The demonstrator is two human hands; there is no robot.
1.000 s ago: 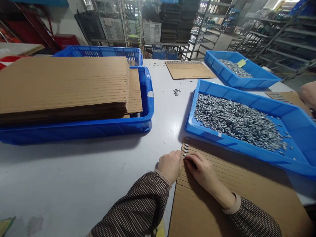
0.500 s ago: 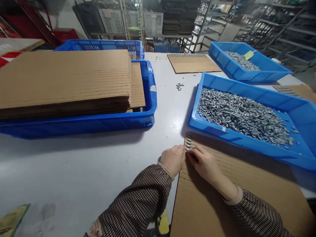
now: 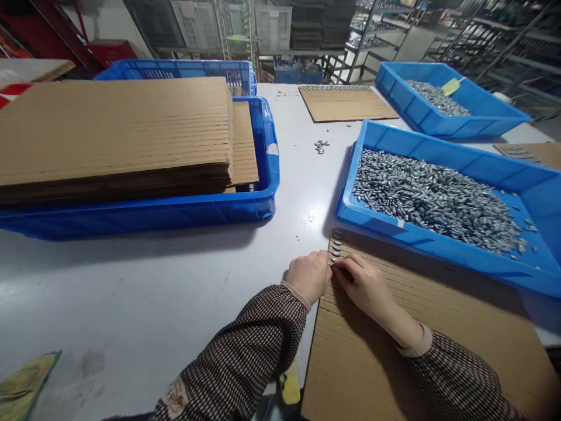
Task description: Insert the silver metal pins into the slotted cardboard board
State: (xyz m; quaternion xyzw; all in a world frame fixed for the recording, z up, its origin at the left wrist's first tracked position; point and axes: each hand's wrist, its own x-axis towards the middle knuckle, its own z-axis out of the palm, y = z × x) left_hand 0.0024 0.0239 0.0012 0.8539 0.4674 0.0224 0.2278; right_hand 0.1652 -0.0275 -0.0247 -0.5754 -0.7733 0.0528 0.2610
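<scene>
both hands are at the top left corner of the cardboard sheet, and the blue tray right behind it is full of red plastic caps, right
Not quite. The head view shows the tray behind the cardboard sheet holding small silvery metal pieces, not red plastic caps. The rest holds: the left hand and right hand meet at the sheet's top left corner.

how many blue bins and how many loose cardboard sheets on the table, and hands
blue bins: 4 (cardboard stack bin, bin behind it, near parts bin, far parts bin)
loose cardboard sheets: 3 (near sheet, far sheet, right-edge sheet)
hands: 2 (left hand, right hand)
total: 9
</scene>
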